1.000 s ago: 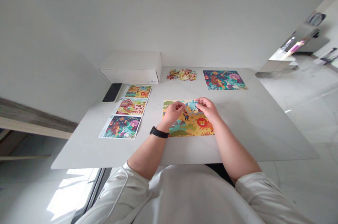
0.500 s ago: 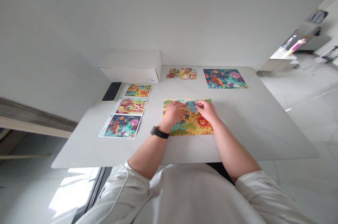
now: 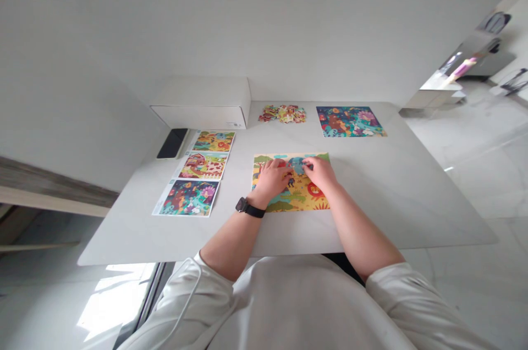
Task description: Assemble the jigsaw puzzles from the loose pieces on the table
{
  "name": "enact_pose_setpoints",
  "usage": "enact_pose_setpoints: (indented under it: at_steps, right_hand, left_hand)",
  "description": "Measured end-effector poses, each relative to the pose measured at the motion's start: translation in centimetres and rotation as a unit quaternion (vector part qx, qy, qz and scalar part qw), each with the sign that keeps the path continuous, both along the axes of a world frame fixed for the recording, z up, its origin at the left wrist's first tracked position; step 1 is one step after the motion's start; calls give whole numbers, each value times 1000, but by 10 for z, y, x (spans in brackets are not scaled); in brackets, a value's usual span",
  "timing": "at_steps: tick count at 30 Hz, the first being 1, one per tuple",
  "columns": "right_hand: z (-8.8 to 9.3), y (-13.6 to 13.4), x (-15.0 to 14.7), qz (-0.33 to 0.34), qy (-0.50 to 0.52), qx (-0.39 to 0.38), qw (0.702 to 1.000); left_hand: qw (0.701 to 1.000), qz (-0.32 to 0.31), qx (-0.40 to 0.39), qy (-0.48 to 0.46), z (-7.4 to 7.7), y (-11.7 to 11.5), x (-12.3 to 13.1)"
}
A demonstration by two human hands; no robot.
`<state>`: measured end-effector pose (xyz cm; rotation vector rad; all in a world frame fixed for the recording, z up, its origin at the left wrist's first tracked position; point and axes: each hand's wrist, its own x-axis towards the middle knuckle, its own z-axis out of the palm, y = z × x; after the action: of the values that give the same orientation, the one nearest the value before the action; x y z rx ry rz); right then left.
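Observation:
In the head view a jigsaw puzzle [image 3: 299,204] of a yellow savanna scene lies flat before me, with a lion, a small figure and a blue elephant on it. My left hand [image 3: 273,176], with a black watch on its wrist, rests over the puzzle's left part, fingers stretched out. My right hand [image 3: 319,171] is at the upper right of the puzzle, thumb and fingertips pinched on a small puzzle piece [image 3: 306,165] beside the elephant. The fingertips hide most of that piece.
A heap of loose puzzle pieces [image 3: 284,114] lies at the back of the table. Right of it is a dark forest puzzle [image 3: 350,121]. On the left are a white box [image 3: 202,114], a phone [image 3: 172,143] and three picture sheets, including a farm picture [image 3: 203,165].
My right hand has shifted slightly left at the elephant, and the light gap below its fingertips no longer shows. My left hand stays nearly where it was. The whole view has moved a little.

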<state>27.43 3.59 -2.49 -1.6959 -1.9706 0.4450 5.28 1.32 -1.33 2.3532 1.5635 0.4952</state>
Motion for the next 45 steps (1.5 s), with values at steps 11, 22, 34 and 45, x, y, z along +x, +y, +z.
enact_pose_setpoints:
  at_steps: [11,22,34,45]
  right_hand:
    - [7,-9,3,15,-41,0,999]
    - [11,-12,0,12,-72,-43,996]
    - [10,-13,1,27,-58,-57,996]
    - [0,-10,3,35,-62,-49,996]
  left_hand:
    - [1000,1,-19,17,5,-2,1]
    - [1000,-4,-13,-14,3,-3,1]
    - [999,-16,-24,-14,3,-2,-3]
    - [995,-88,-42,-13,14,4,-13]
